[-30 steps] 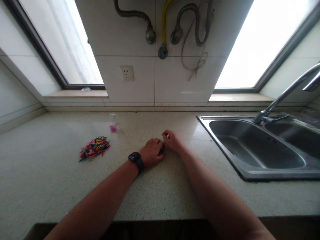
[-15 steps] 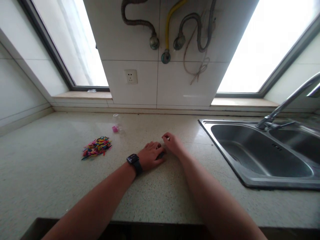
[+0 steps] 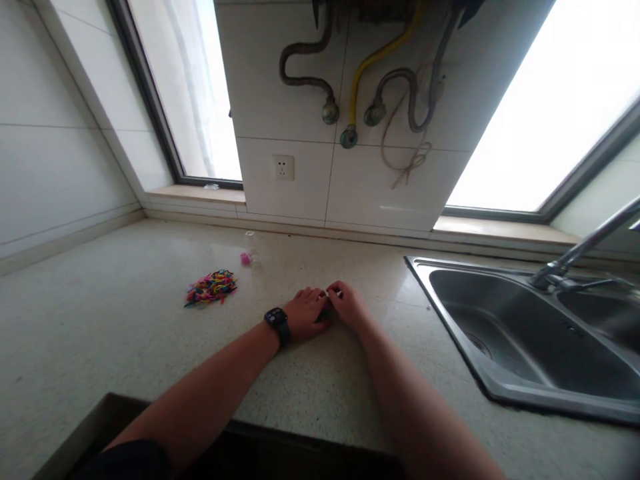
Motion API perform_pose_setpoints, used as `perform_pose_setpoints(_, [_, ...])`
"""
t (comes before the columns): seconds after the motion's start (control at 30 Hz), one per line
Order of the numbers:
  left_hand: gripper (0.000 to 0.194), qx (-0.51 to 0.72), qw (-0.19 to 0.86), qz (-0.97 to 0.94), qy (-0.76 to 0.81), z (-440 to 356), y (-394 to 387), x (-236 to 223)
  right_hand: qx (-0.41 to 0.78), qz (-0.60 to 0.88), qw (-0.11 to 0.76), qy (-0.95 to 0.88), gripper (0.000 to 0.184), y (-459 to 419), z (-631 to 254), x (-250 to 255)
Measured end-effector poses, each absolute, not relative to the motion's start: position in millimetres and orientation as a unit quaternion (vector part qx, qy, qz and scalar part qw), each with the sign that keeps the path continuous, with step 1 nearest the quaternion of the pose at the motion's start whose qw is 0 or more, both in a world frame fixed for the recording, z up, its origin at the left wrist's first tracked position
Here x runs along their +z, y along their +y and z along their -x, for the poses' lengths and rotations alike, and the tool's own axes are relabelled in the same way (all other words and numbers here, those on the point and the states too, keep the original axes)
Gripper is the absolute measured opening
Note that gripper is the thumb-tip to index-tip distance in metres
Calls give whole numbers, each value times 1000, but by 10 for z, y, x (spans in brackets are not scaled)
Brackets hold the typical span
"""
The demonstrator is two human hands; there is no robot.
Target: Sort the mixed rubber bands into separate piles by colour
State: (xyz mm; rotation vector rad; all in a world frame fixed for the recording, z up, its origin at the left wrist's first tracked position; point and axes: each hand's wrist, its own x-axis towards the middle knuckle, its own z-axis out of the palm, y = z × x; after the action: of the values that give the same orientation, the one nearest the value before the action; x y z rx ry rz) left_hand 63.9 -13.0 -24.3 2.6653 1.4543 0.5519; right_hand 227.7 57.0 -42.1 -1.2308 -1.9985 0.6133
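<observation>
Small dark item [image 3: 324,314] sits on worktop [image 3: 165,347], well L of sink [image 3: 500,320], mostly hidden btwn thumb & bent fingers of L hand [image 3: 306,313], which is closed round it, palm down. R hand [image 3: 349,306], on item's sink side, has thumb & index tips pressed tog. just beside L fingers; can't tell if anything's pinched. Farther L of sink: clear container [image 3: 253,248] w/ pink piece [image 3: 245,259], then multicol. pile [image 3: 213,287].

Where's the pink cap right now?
In the head view, the pink cap lies on the left side of the counter, just behind the pile of colourful bands and beside the clear container.
</observation>
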Motion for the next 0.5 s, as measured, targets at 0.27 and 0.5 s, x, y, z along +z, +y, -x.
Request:
perform_pose_setpoints(0.27, [24, 163, 21, -877, 451, -655, -161, -183, 230, 485, 386, -750, 18, 533, -2324, -370])
perform_pose_setpoints(0.5, [25, 155, -8, -893, 423, -672, -98, -240, 215, 484, 385, -756, 16, 558, -2353, -376])
